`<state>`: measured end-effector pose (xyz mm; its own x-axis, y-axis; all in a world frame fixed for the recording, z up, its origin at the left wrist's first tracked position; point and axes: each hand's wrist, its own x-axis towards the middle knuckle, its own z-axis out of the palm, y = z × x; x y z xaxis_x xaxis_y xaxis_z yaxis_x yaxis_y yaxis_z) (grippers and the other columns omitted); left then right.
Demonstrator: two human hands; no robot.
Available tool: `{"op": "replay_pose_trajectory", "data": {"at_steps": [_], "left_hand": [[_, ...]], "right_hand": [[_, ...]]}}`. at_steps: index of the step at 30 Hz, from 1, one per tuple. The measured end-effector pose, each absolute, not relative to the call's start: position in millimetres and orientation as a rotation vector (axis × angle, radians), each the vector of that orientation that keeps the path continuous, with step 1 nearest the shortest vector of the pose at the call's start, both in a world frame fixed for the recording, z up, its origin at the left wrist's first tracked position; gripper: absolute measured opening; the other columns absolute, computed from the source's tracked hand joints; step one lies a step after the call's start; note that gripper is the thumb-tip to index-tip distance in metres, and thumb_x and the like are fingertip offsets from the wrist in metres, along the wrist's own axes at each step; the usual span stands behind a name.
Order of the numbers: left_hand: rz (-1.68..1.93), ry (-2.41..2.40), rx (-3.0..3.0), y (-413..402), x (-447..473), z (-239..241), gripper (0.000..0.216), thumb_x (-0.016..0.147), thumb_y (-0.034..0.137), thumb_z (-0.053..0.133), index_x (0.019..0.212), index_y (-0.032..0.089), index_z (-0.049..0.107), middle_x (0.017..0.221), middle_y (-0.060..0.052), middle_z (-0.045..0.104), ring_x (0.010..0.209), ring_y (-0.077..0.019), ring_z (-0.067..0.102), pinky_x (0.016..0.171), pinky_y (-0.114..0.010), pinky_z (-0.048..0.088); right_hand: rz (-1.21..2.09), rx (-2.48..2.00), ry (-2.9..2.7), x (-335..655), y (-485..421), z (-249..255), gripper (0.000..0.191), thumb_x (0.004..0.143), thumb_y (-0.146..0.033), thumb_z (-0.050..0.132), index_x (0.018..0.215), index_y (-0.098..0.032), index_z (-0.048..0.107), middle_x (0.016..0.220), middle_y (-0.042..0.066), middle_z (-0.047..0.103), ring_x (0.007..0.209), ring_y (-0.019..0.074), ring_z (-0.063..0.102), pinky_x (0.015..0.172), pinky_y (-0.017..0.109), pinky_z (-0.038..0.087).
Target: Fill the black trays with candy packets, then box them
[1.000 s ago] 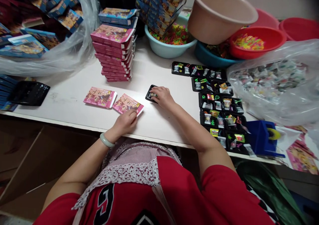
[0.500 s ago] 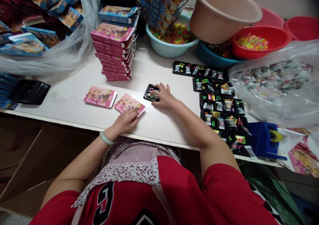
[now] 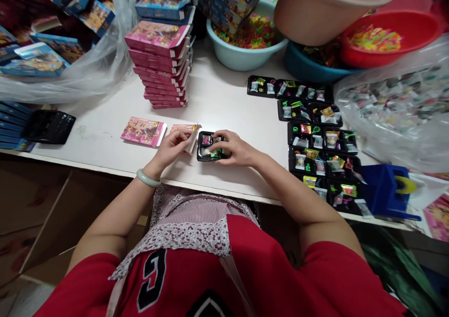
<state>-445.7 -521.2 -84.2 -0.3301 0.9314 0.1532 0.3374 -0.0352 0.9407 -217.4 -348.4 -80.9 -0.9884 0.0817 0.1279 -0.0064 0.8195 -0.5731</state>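
Note:
My left hand (image 3: 171,149) grips a pink printed box (image 3: 184,129), whose end beside the tray stands raised toward my right hand. Part of that box lies hidden behind the fingers. My right hand (image 3: 234,148) closes over the right side of a small black tray (image 3: 204,152) holding wrapped sweets and small bright pieces. The tray rests on the table just right of the box's end, close to it. To the left of my left hand, another pink box (image 3: 142,131) lies flat by itself.
Behind stands a tall stack of pink boxes (image 3: 157,64). Filled black trays (image 3: 305,130) lie in rows at the right, by a blue tape dispenser (image 3: 384,190). A light blue basin (image 3: 242,50) and a red basin (image 3: 414,32) hold bright pieces. Clear plastic bags flank the table.
My right hand has drawn the black tray nearer to the pink box. My left hand has shifted on that box, and its end is now raised. The view has moved slightly.

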Motion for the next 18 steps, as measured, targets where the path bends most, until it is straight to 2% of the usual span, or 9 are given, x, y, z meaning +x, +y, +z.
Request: {"op": "replay_pose_trajectory", "data": {"at_steps": [4,7,13,16,18], "left_hand": [[1.319,1.561,1.19,-521.4,-440.6,-80.5,0.044,0.083,0.055,0.078,0.075,0.018,0.056,0.124,-0.012,0.073,0.106,-0.0246,0.069,0.067,-0.03,0.059],[1.311,1.534,1.127,-519.5,-435.7,-80.6,0.043,0.08,0.052,0.082,0.073,0.018,0.057,0.122,-0.011,0.073,0.1,-0.0226,0.069,0.062,-0.026,0.057],[1.241,1.544,1.114,-510.3,-423.2,-100.4,0.038,0.081,0.048,0.078,0.074,0.017,0.058,0.12,-0.012,0.072,0.081,-0.017,0.067,0.063,-0.029,0.057],[1.203,1.578,1.204,-509.0,-416.9,-110.5,0.032,0.087,0.043,0.071,0.074,0.017,0.057,0.121,-0.012,0.071,0.084,-0.0174,0.067,0.068,-0.03,0.057],[1.2,1.635,1.319,-509.1,-413.2,-114.4,0.025,0.089,0.033,0.067,0.074,0.018,0.055,0.116,-0.011,0.071,0.091,-0.0191,0.067,0.076,-0.033,0.056]], "right_hand": [[0.876,-0.018,-2.767,-225.0,-350.6,-95.5,0.037,0.086,-0.036,0.076,0.123,-0.029,0.072,0.142,0.011,0.054,0.13,0.0317,0.051,0.11,0.051,0.043],[0.853,-0.107,-2.759,-230.7,-357.9,-108.5,0.038,0.085,-0.037,0.078,0.122,-0.028,0.073,0.14,0.011,0.055,0.127,0.0323,0.052,0.107,0.052,0.044],[0.769,-0.305,-2.792,-245.7,-388.0,-127.8,0.042,0.086,-0.039,0.079,0.125,-0.024,0.072,0.139,0.016,0.056,0.13,0.0361,0.048,0.107,0.056,0.041],[0.723,-0.311,-2.802,-237.4,-388.0,-129.7,0.048,0.084,-0.044,0.081,0.126,-0.023,0.071,0.141,0.017,0.055,0.135,0.0393,0.044,0.11,0.061,0.036],[0.675,-0.325,-2.787,-223.6,-384.5,-128.2,0.038,0.092,-0.042,0.073,0.125,-0.023,0.072,0.135,0.015,0.059,0.128,0.0364,0.05,0.106,0.057,0.039]]}}
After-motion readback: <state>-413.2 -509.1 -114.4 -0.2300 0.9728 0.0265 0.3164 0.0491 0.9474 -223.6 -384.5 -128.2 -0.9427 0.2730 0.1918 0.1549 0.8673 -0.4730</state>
